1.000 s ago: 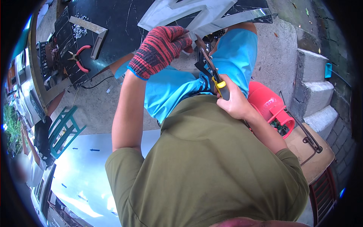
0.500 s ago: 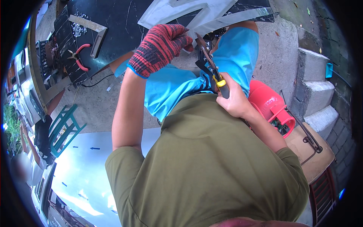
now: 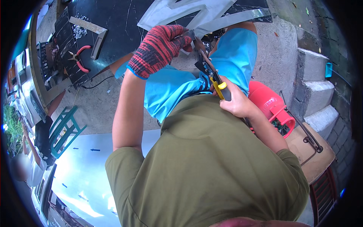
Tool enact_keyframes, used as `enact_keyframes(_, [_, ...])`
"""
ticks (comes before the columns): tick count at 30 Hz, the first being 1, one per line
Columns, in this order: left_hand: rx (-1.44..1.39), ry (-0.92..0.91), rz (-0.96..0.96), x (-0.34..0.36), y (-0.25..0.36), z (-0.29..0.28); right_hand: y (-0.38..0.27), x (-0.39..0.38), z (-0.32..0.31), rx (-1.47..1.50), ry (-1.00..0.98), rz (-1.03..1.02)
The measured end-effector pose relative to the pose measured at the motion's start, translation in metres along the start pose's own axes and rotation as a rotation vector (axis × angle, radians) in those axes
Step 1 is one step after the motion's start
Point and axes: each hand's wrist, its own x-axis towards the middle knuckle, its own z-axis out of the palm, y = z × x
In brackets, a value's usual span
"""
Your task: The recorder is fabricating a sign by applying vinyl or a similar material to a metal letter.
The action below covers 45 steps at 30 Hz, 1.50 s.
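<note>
My glove-clad left hand (image 3: 160, 51) seemingly pinches the flat silvery metal strip (image 3: 230, 22) by the black marble-patterned table's (image 3: 117, 32) near right corner, while my bare right hand (image 3: 235, 101) grips yellow-and-black-handled snips (image 3: 212, 69) at its end, apparently cutting, which calls for a steady squeeze.

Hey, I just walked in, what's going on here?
A gloved left hand is at the near end of a shiny metal strip. The bare right hand grips yellow-and-black snips, tips close to that end; whether they're biting is hard to tell. Red-handled pliers lie on the black table.
</note>
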Motion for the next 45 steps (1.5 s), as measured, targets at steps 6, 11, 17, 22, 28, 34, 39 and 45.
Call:
enact_keyframes(6, [0.005,0.009,0.053,-0.002,0.0,0.001,0.002,0.0,-0.001,0.063,-0.021,-0.018])
enact_keyframes(11, [-0.029,0.023,0.055,-0.003,-0.002,0.002,-0.004,-0.002,-0.001,0.081,-0.02,0.008])
enact_keyframes(17, [0.0,0.016,0.097,-0.002,-0.004,0.002,-0.002,-0.003,-0.002,0.065,-0.011,0.016])
enact_keyframes(22, [-0.027,0.023,0.116,-0.002,-0.007,0.004,-0.01,-0.003,-0.002,-0.043,-0.013,0.022])
enact_keyframes(28, [-0.08,0.03,0.121,-0.003,-0.01,0.005,-0.001,0.0,0.003,-0.089,0.053,-0.042])
enact_keyframes(34, [-0.07,0.057,0.133,-0.001,-0.013,0.007,0.001,0.005,0.005,-0.075,0.049,-0.049])
enact_keyframes(39, [0.06,0.037,0.109,0.0,-0.013,0.004,0.007,0.011,0.003,-0.106,0.083,-0.055])
enact_keyframes(45, [0.052,0.027,0.146,-0.003,-0.011,0.003,0.005,0.008,0.002,0.064,0.012,-0.029])
